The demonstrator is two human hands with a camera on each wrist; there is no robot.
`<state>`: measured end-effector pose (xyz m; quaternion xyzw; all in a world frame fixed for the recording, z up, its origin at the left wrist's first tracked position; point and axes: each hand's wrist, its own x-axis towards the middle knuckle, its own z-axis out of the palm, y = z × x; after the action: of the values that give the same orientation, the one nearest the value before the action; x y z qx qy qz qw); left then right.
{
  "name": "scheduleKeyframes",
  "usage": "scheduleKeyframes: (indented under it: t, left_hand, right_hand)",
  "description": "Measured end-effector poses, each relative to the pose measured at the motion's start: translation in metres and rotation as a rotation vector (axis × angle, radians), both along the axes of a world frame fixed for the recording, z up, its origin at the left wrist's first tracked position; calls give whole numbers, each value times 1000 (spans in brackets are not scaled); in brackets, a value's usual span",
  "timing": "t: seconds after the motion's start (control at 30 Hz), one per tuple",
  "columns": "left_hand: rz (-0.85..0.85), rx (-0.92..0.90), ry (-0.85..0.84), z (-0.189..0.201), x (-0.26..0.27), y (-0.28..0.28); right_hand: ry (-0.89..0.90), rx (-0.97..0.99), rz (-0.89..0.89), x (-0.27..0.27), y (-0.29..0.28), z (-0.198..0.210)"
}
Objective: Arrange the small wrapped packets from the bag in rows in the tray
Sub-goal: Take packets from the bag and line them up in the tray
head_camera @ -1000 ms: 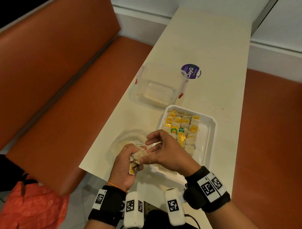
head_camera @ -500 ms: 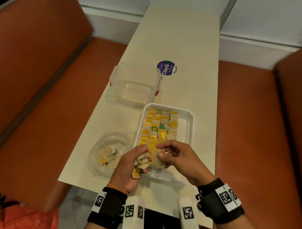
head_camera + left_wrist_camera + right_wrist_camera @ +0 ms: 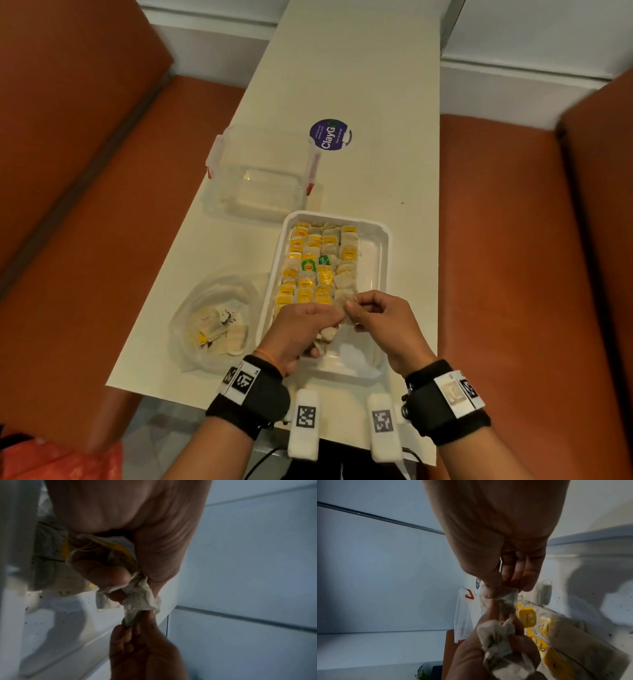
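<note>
Left hand (image 3: 297, 334) over the near end of the white tray (image 3: 383, 240), fingers curled tight round a bunch of small wrapped packets (image 3: 326, 337); the grip is fully closed on them, thumb pressing the bundle against the palm. Left wrist view shows the same bunch (image 3: 109, 555) crumpled in the fist, yellow tag edges poking out.

Right hand (image 3: 383, 322) just beside it, thumb and forefinger pinching one packet (image 3: 344, 301) at its top edge. That packet's other end sits at the left hand's fingertips, so both hands touch it. Right wrist view: pinched packet (image 3: 505, 597) hangs between the two hands, right fingers (image 3: 518, 574) bent down onto it, other fingers loosely curled alongside.

Tray lies on the cream desk (image 3: 342, 85), long axis away from the person. Rows of packets (image 3: 318, 260) fill its left and middle part, mostly yellow tags, two green ones mid-tray; the right strip of tray floor is bare with dark specks.

Clear plastic bag (image 3: 209, 329) on the desk left of the tray, touching or nearly touching its side, a few packets inside. Clear lidless container (image 3: 260, 174) with red clips beyond the tray. Round purple sticker (image 3: 330, 134) further up the desk.
</note>
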<state>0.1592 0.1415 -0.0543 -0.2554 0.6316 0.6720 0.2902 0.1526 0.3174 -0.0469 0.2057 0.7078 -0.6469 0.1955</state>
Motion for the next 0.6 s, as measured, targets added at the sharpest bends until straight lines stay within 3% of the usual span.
scheduleKeyframes:
  t: [0.27, 0.47, 0.6]
  left_hand:
    - [-40, -164, -89, -17, -13, 19]
    - [-72, -293, -116, -19, -20, 28]
    - [-41, -236, -102, -13, -12, 26]
  right_hand:
    - [59, 517, 235, -17, 2, -26]
    - [51, 675, 368, -31, -10, -41]
    - [44, 753, 413, -38, -15, -41]
